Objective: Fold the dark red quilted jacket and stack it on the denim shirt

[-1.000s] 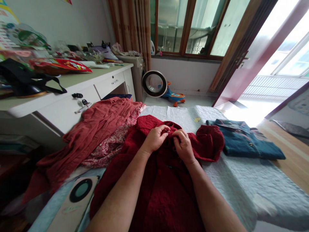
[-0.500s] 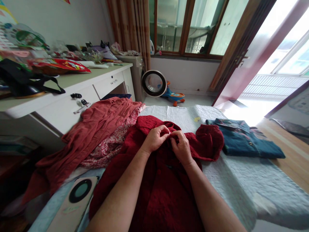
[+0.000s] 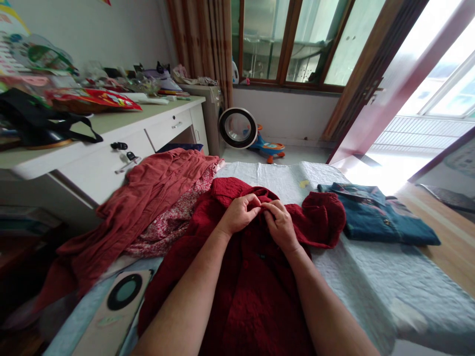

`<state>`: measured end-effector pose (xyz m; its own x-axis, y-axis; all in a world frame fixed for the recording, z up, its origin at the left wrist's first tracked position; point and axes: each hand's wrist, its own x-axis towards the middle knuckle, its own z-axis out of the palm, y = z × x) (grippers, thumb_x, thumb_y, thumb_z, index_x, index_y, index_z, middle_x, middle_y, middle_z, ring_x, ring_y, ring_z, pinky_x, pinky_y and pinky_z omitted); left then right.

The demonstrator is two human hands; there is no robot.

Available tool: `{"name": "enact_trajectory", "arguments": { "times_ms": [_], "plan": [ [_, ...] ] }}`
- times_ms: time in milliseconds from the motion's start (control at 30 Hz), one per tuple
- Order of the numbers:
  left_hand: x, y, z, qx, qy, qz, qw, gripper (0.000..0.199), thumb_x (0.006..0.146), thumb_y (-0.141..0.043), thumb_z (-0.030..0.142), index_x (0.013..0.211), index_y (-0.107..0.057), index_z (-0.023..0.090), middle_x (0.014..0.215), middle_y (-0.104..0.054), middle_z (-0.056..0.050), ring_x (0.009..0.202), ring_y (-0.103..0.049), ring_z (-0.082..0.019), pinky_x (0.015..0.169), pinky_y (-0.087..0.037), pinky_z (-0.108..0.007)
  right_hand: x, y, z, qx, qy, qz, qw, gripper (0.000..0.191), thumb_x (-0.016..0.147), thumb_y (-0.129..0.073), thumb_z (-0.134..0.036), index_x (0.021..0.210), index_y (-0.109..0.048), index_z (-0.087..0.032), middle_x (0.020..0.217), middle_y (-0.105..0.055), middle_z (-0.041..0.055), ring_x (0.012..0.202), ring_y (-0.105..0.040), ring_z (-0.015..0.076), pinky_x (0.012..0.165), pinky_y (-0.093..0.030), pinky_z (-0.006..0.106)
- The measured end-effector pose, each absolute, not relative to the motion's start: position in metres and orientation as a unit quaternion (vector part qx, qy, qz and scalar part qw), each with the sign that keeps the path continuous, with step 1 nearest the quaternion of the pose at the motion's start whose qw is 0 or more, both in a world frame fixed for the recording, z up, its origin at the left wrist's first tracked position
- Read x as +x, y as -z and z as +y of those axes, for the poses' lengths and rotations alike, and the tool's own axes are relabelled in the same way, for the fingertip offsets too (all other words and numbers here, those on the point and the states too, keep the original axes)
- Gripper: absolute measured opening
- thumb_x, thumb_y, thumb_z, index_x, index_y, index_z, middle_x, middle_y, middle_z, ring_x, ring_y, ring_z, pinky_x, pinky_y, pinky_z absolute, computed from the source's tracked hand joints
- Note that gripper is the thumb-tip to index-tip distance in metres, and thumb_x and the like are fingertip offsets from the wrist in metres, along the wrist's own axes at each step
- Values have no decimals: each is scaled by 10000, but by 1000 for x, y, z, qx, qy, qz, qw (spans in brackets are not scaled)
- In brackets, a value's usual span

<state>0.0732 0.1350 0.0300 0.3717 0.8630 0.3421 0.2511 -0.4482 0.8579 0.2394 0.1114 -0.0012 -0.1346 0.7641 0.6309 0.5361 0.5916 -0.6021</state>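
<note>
A dark red garment (image 3: 241, 291) with long sleeves and buttons down its front lies spread over the bed in front of me. Near its collar, my left hand (image 3: 240, 213) pinches the cloth between thumb and fingers. My right hand (image 3: 279, 223) grips the same edge just beside it, and the fingertips of both hands almost meet. Whatever small part sits between the fingertips is hidden. One puffed sleeve (image 3: 323, 220) stretches out to the right of my right hand.
Left of the garment lie a rust-red cloth (image 3: 156, 183) and a floral one (image 3: 166, 227). A phone (image 3: 111, 316) rests at lower left, folded denim (image 3: 386, 217) at right. Beyond are a cluttered desk (image 3: 148, 126), an open round washer door (image 3: 238, 128) and a toy ride-on car (image 3: 269, 147).
My right fingers have closed in a little on the cloth edge by my left fingertips. A pale spot between the fingertips no longer shows. The view has shifted slightly.
</note>
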Motion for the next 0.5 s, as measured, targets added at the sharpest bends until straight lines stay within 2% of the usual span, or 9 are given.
{"name": "enact_trajectory", "arguments": {
  "times_ms": [100,233,500],
  "plan": [
    [71,-33,132,740,-401,367,395,105,819,-596,263,872,-624,177,844,-656,0,798,-599,-152,747,-464,-246,240,2,112,-440,-114,-748,484,208,921,-482,-195,1037,-652,-225,955,-600,63,913,-578,211,845,-480,373],
    [69,-34,131,736,-384,373,414,264,737,-730,358,889,-621,171,836,-654,1,796,-599,-160,725,-465,-247,241,3,113,-443,-115,-755,470,190,912,-487,-192,1016,-643,-223,934,-594,60,895,-574,213,832,-477,372],
    [71,-28,136,718,-403,370,431,143,801,-643,279,866,-668,153,838,-688,-21,775,-617,-153,709,-473,-238,243,3,116,-433,-134,-765,457,163,920,-501,-227,1003,-642,-223,938,-596,62,919,-574,219,844,-475,374]
  ]
}}
